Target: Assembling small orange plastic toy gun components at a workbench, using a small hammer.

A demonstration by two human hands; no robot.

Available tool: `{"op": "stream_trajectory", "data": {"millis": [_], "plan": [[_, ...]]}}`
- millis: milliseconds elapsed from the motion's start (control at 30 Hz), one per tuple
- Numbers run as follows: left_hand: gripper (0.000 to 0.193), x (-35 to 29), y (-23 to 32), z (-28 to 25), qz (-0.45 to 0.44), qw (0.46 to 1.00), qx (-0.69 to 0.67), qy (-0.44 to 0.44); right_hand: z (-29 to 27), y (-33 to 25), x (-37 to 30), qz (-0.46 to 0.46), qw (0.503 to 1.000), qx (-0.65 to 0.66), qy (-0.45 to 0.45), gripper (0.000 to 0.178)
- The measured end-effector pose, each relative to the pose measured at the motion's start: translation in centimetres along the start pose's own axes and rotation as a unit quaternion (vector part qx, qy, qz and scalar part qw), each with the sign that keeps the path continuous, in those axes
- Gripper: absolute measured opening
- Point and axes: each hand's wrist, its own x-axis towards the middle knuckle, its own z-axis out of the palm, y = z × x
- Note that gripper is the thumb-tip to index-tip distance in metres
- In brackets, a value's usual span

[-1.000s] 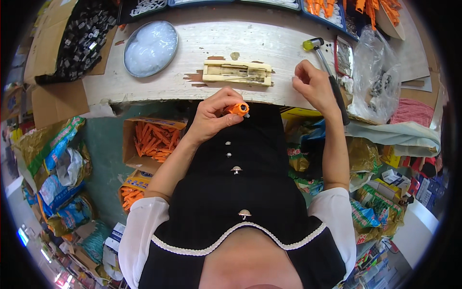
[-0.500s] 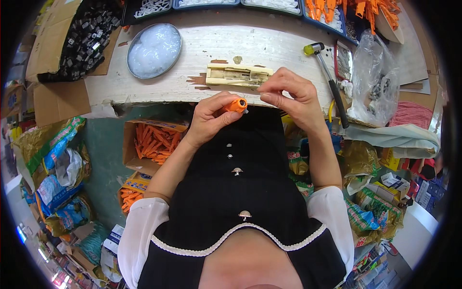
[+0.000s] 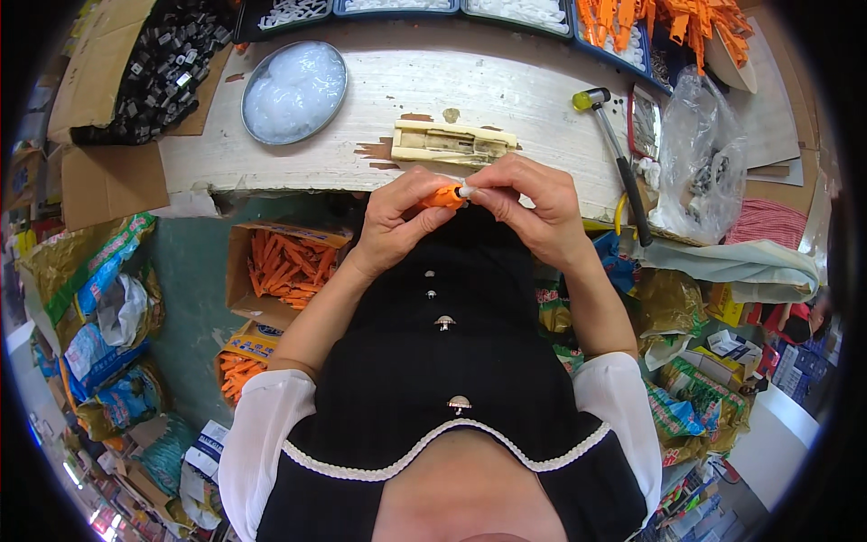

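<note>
My left hand [image 3: 405,215] is closed round an orange plastic part [image 3: 441,196] with a dark round opening at its end, held just off the table's front edge. In the pinched fingertips of my right hand [image 3: 529,203] is a small whitish piece [image 3: 465,191], which meets that opening. Whether it sits inside or only touches cannot be told. Just beyond my hands lies a cream-coloured fixture block [image 3: 452,143] with a long slot, on the worn white table [image 3: 379,86].
A round dish of translucent grease [image 3: 294,92] stands at the far left, beside a carton of black parts [image 3: 172,72]. To the right are a hammer [image 3: 617,158] and a clear plastic bag [image 3: 700,163]. An orange-filled box [image 3: 287,266] sits below left; trays [image 3: 397,11] line the back.
My right hand has come left and down, bringing the small whitish piece to the end of the orange part. My left hand has stayed nearly in place.
</note>
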Motion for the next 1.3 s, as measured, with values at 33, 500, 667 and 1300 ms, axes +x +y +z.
{"op": "stream_trajectory", "data": {"millis": [33, 500, 667, 1300], "plan": [[0.026, 0.0, 0.0, 0.0, 0.008, 1.0, 0.011, -0.001, 0.1, 0.0, 0.0, -0.014, 1.0, -0.014, 0.005, 0.011], [0.022, -0.2, 1.0, -0.2, 0.01, 0.985, 0.171, -0.006, 0.1, 0.1, 0.2, -0.035, 0.992, -0.116, -0.018, 0.008], [0.018, 0.2, 1.3, -0.9, 0.068, 0.958, 0.273, -0.048, -0.2, 0.5, 0.1, -0.003, 0.995, -0.089, -0.049, 0.007], [0.021, 2.4, 2.8, -1.5, 0.028, 0.921, 0.366, -0.129, -1.3, 1.2, 0.8, -0.018, 0.972, -0.227, -0.06, 0.006]]}}
